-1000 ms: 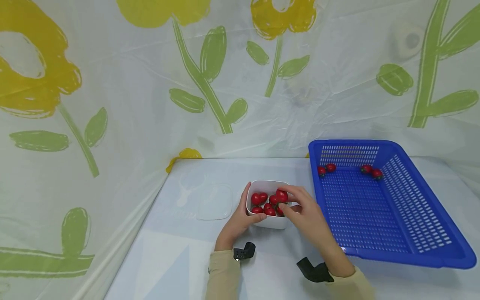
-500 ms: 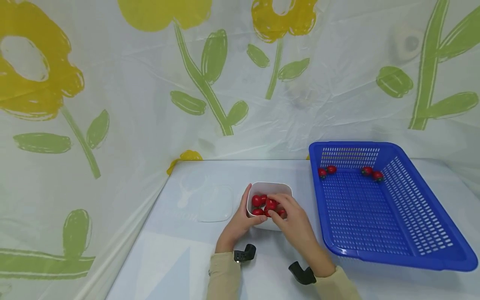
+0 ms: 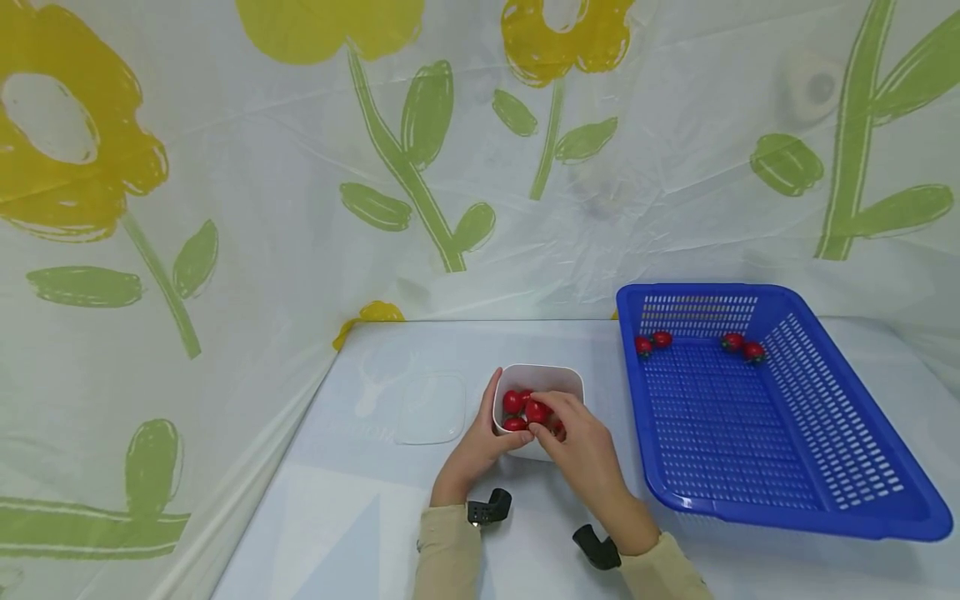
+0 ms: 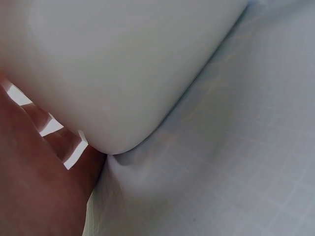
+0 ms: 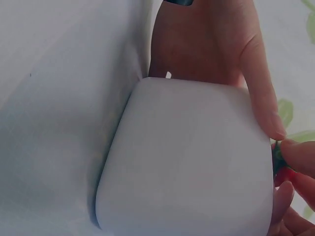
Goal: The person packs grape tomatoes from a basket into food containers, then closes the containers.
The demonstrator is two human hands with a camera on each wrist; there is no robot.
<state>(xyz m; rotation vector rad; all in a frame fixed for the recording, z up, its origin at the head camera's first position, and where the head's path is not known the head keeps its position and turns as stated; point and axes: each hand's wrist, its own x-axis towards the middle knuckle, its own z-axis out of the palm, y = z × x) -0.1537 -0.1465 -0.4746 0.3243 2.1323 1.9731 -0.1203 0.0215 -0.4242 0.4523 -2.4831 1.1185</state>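
A white square container (image 3: 543, 377) stands on the table with several cherry tomatoes (image 3: 513, 402) inside. My left hand (image 3: 480, 442) grips it from the left, thumb over the front rim and fingers along the side. In the left wrist view, its fingers (image 4: 64, 142) lie against the container's smooth wall. Over the container's opening, my right hand (image 3: 588, 450) pinches one red cherry tomato (image 3: 536, 412) between thumb and fingers. The right wrist view has that tomato's green stem end (image 5: 278, 156) at the rim, near the left thumb (image 5: 263, 98). The right hand covers some tomatoes beneath it.
A blue perforated basket (image 3: 750, 425) sits right of the container, with several cherry tomatoes (image 3: 732, 342) near its far end. A clear lid (image 3: 431, 408) lies flat on the table to the left. A flower-printed sheet (image 3: 525, 250) hangs behind the table.
My right hand has moved left across the container with the cherry tomato between its fingers, slowing over the last half second. The left hand keeps its hold on the container.
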